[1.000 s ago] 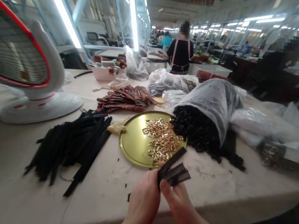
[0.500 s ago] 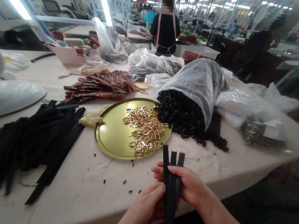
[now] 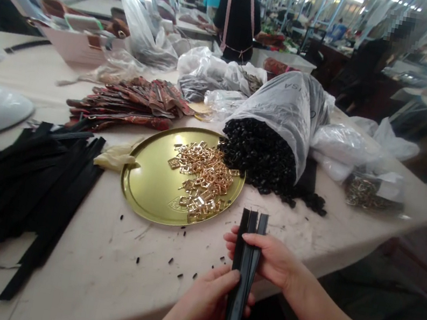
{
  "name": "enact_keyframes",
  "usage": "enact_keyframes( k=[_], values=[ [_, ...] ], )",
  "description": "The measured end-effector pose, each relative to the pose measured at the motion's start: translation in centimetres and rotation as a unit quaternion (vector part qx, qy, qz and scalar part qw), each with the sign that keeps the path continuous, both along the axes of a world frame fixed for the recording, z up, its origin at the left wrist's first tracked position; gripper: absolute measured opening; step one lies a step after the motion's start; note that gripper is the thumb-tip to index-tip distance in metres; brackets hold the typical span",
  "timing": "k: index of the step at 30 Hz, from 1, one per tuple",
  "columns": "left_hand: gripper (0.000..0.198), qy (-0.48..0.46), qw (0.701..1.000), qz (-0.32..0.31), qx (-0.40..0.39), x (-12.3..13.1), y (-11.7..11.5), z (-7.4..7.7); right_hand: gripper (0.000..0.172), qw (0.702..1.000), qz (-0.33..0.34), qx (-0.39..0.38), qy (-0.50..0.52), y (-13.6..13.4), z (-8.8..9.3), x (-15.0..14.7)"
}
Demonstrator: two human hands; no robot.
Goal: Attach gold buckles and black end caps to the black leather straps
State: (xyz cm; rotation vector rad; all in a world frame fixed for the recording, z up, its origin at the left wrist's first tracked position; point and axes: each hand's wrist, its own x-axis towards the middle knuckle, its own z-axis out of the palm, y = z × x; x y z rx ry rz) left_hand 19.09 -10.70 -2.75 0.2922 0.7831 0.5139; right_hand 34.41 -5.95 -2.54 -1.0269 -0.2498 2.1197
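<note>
Several flat black strips point(image 3: 241, 290) stand upright between my two hands at the table's near edge, their top ends fanned slightly apart. My left hand point(image 3: 213, 294) grips them lower down, its thumb lying along the left side. Higher up, my right hand point(image 3: 266, 256) pinches them, thumb in front and fingers behind. Beyond my hands, a gold oval tray point(image 3: 148, 182) bears a heap of small gold metal buckles point(image 3: 206, 175). To the left lies a pile of similar black strips point(image 3: 25, 183).
A plastic bag point(image 3: 283, 106) spills small black pieces point(image 3: 259, 156) against the tray. Behind the tray is a stack of reddish-brown patterned pieces point(image 3: 133, 103). A bag of metal parts point(image 3: 367, 191) sits at right. A person in an apron point(image 3: 236, 22) stands farther back.
The strips in my hands have turned, and their tops now sit closer together. My view has shifted, so the table's things appear farther left and higher. Both hands keep their hold.
</note>
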Motion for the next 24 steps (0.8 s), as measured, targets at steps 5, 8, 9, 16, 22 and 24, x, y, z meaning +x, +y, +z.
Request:
enact_keyframes(
  k=[5,8,9,16,22,24],
  values=[
    [0.060,-0.150,0.986,0.058,-0.049,-0.6,-1.4,-1.0,0.023,0.975,-0.216,0.052,-0.015,1.3,1.2,-0.2],
    [0.066,-0.177,0.980,0.088,-0.003,1.1,-2.1,-1.2,0.022,0.939,-0.316,0.131,-0.033,1.6,2.6,-1.6],
    [0.062,-0.159,0.982,0.100,0.015,2.0,-1.9,-1.0,0.021,0.931,-0.328,0.154,-0.041,1.4,3.0,-2.5],
    [0.032,-0.114,0.916,0.364,0.121,1.9,1.8,3.4,0.036,0.902,-0.219,0.300,-0.221,-6.4,1.6,-6.5],
    [0.028,0.050,0.944,0.266,0.187,-2.8,1.0,4.6,0.060,0.751,-0.058,0.510,-0.415,-8.8,0.1,-0.3],
    [0.028,0.253,0.908,0.156,0.295,-2.8,0.8,4.8,0.053,0.731,-0.015,0.478,-0.486,-7.8,1.0,-0.1]
  ],
)
